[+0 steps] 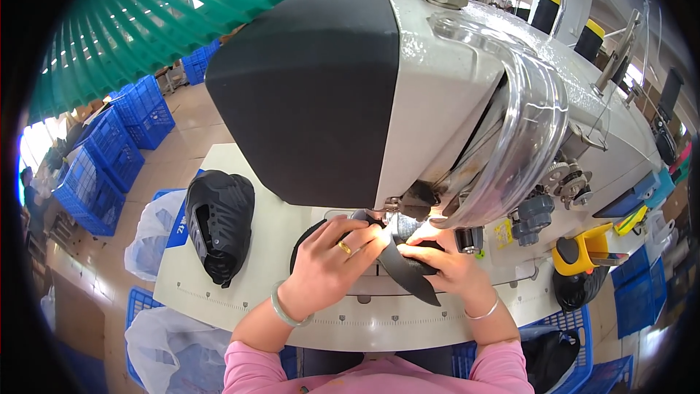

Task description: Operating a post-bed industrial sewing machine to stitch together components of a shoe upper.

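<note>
A black shoe piece lies under the needle area of a sewing machine, lit by the machine's lamp. Its dark, pointed flap hangs toward me between my hands, and a rounded black edge shows behind my left wrist. My left hand, wearing a gold ring, is closed on the piece from the left, fingertips close to the needle. From the right, my right hand grips the piece, thumb and fingers pressed together. The fingers hide much of it. A black shoe lies on the table to the left.
A yellow holder is at the table's right edge, above a black bundle. Blue crates line the floor at left; crates with white plastic bags stand beside the table. A green ribbed shade hangs at upper left.
</note>
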A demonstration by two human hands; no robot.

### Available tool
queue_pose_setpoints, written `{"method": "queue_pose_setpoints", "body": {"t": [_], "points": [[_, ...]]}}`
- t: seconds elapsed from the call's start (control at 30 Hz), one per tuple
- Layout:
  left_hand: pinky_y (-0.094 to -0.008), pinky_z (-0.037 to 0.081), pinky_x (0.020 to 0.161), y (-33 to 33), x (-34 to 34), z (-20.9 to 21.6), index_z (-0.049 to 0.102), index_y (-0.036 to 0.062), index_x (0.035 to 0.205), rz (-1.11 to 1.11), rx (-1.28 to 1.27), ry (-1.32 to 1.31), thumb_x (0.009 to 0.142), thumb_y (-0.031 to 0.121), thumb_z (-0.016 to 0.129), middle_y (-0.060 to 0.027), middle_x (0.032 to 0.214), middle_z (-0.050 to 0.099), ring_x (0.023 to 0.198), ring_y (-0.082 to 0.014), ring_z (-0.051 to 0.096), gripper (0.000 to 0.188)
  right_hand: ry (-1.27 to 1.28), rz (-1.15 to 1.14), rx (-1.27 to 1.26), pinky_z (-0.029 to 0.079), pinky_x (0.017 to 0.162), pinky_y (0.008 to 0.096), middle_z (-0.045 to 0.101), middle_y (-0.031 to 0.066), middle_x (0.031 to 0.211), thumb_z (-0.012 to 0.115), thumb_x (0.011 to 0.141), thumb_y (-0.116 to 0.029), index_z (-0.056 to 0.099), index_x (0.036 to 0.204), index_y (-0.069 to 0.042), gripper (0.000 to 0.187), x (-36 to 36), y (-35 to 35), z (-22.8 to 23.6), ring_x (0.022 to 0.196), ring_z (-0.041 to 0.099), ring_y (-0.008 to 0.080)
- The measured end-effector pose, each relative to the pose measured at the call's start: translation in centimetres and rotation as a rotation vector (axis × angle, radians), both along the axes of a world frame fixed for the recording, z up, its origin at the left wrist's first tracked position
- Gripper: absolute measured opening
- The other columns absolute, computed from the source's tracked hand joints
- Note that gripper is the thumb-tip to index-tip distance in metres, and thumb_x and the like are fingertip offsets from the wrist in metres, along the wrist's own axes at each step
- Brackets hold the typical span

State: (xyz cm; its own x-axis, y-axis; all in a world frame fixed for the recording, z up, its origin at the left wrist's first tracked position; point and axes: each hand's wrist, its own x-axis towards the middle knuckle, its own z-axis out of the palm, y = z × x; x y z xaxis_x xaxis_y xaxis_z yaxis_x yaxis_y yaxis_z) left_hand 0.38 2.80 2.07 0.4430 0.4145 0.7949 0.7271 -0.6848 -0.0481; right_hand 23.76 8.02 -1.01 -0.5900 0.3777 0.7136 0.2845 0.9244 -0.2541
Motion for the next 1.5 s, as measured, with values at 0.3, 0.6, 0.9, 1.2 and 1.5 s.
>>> {"method": "queue_pose_setpoints", "body": {"t": [0.3,0.6,0.9,1.2,1.5], "points": [[-0.0311,0.056,0.072,-0.2,0.6,0.6,0.066,0.0043,0.099,0.073,-0.044,0.017,0.067,0.006,0.066,-0.0050,0.099,0.059,0.090,-0.0213,0.063,0.032,0.123,0.015,0.066,0.045,0.083,0.0362,0.071,0.0055,0.104,0.079,0.066,-0.014,0.073,0.105,-0.011,0.039,-0.7,1.0,-0.1,0.095,0.067,0.0216],[-0.0297,0.055,0.065,0.1,0.4,0.5,0.068,0.0032,0.093,0.009,0.028,-0.019,0.069,0.003,0.067,-0.0047,0.093,0.064,0.079,-0.0209,0.065,0.024,-0.013,-0.071,0.129,0.041,0.091,0.0385,0.071,0.0010,0.109,0.073,0.066,-0.005,0.073,0.109,-0.016,0.044,-0.1,0.4,-0.4,0.096,0.067,0.0172],[-0.0303,0.053,0.064,0.0,1.2,-0.3,0.071,0.0060,0.090,0.076,0.009,-0.148,0.064,0.002,0.070,-0.0033,0.091,0.067,0.075,-0.0189,0.065,0.027,-0.146,-0.177,0.259,0.050,0.086,0.0383,0.064,0.0000,0.109,0.072,0.065,-0.006,0.073,0.103,-0.013,0.038,-0.6,-0.7,1.6,0.095,0.062,0.0250],[-0.0323,0.055,0.073,-0.7,1.7,0.1,0.069,0.0046,0.093,0.126,-0.016,-0.084,0.065,0.003,0.066,-0.0042,0.099,0.062,0.090,-0.0200,0.063,0.029,-0.064,-0.133,0.310,0.051,0.088,0.0402,0.066,0.0051,0.114,0.072,0.070,-0.012,0.071,0.101,-0.005,0.032,-0.7,-0.4,1.3,0.094,0.065,0.0263],[-0.0328,0.056,0.074,-0.9,1.6,0.2,0.067,0.0016,0.098,0.133,-0.047,-0.062,0.066,0.001,0.066,-0.0093,0.106,0.058,0.094,-0.0244,0.063,0.032,-0.098,-0.151,0.282,0.041,0.088,0.0560,0.060,0.0140,0.116,0.063,0.073,-0.009,0.067,0.112,-0.002,0.040,-1.2,-1.1,-0.5,0.103,0.057,0.0330]]}}
